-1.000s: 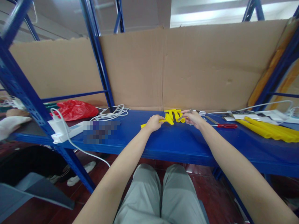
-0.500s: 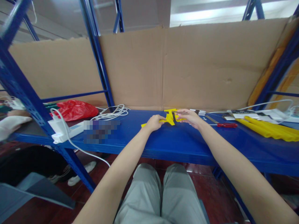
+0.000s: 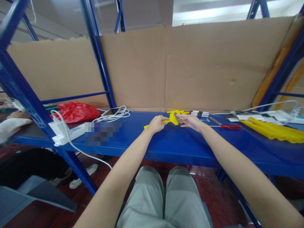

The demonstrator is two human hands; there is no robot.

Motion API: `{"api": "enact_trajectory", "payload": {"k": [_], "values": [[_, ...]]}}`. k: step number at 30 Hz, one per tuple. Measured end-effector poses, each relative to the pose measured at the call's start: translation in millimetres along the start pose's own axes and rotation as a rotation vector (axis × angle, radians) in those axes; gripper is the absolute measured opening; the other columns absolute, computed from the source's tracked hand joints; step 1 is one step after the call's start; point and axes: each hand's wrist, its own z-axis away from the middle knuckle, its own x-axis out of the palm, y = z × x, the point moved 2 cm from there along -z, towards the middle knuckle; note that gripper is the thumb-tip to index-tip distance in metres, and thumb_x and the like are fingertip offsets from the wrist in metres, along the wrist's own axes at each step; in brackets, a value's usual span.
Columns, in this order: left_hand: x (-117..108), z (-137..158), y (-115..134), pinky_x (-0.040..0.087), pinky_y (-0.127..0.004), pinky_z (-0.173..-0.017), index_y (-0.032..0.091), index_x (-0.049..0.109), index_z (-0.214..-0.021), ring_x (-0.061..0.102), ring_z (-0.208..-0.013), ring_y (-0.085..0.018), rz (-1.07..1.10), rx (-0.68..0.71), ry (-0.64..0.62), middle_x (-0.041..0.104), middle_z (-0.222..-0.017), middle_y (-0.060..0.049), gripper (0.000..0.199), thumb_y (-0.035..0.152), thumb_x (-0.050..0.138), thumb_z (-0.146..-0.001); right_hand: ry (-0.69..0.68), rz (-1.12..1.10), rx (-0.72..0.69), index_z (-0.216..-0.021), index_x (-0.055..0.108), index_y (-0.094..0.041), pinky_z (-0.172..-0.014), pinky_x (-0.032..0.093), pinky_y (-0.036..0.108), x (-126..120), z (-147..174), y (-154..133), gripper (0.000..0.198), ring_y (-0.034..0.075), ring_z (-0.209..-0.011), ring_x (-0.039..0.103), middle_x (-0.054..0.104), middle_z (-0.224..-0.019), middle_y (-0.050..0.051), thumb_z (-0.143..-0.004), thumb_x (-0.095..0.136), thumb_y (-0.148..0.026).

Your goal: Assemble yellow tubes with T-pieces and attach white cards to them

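Observation:
My left hand is closed around a yellow scraper handle, its flared head pointing right and its tail end sticking out at the left. My right hand pinches a flat grey blade between thumb and fingers, against the open side of that head. Some lower fingers of this hand are stretched out. Just behind, another yellow piece lies on the blue bench; its outline is partly hidden. Whether blade and head are joined I cannot tell.
Right of my hands lie a red-handled screwdriver, black-and-white packs, a metal strip and yellow sleeves. To the left are a power strip, white cable and red bag. Cardboard stands behind.
The yellow piece near my right fingers now lies behind the handle. A grey blade shows at the flared head, where a dark gap was seen before. My left hand has barely moved.

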Motion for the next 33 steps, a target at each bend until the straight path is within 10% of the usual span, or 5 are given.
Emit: {"api": "enact_trajectory", "payload": {"k": [33], "values": [[-2, 7, 17, 0.048, -0.032, -0.094, 0.022, 0.062, -0.127, 0.063, -0.105, -0.02, -0.114, 0.08, -0.011, 0.067, -0.115, -0.007, 0.041, 0.016, 0.056, -0.086, 0.065, -0.055, 0.017, -0.133, 0.055, -0.011, -0.074, 0.061, 0.036, 7, -2, 4, 0.059, 0.018, -0.066, 0.07, 0.075, -0.089, 0.01, -0.075, 0.059, 0.001]]}}
